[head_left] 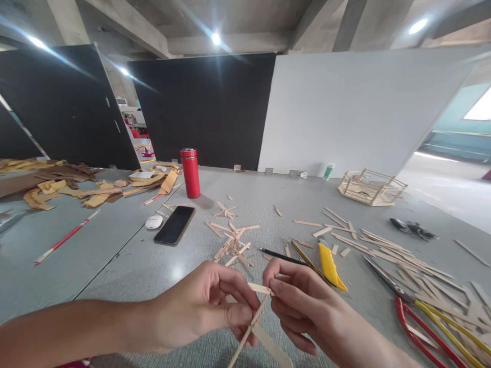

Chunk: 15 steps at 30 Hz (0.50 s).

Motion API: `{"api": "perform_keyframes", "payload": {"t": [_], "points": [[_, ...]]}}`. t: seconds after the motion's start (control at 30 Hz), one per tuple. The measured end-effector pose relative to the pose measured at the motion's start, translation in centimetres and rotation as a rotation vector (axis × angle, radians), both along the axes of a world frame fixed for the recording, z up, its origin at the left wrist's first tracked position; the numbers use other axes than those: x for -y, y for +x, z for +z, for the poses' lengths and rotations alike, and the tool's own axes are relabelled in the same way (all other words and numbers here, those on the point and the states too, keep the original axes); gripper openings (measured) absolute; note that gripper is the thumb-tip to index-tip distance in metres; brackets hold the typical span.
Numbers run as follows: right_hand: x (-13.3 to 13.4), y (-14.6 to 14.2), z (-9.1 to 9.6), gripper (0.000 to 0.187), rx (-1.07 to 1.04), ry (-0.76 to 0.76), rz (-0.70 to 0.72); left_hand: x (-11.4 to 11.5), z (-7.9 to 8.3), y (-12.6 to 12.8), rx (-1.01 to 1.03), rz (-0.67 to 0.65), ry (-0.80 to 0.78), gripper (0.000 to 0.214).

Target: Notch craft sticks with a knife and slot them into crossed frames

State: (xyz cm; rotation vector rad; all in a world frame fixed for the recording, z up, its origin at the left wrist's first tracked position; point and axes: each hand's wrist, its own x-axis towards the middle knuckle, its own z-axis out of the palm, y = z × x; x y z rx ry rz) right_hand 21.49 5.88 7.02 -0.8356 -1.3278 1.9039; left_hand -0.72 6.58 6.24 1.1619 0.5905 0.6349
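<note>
Close to me, over the table's near side, my left hand pinches a small frame of wooden craft sticks between thumb and fingers. Thumb and index finger of my right hand are closed on the tip of a short light stick, which reaches across to the left fingers. Where the sticks meet is partly hidden by my fingers. Just beyond the hands lies a loose pile of stick pieces. Right of it are a black pen and a yellow utility knife.
A red flask stands behind a phone and a white earbud case. Scissors and many sticks cover the right side. A wooden stick frame sits at back right; leather-like scraps lie left.
</note>
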Motion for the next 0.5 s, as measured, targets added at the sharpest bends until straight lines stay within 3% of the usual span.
{"api": "perform_keyframes", "payload": {"t": [0.17,0.33,0.5], "points": [[0.0,-0.1,-0.1,0.026,0.038,0.074,-0.053,0.1,-0.2,0.0,0.026,-0.029,-0.041,0.037],[0.2,-0.2,-0.6,0.029,0.078,0.098,-0.117,0.1,-0.3,-0.3,-0.029,0.091,0.024,0.035],[0.0,-0.5,-1.6,0.039,0.168,0.222,-0.145,0.0,0.2,-0.3,-0.045,0.198,0.030,0.042]]}}
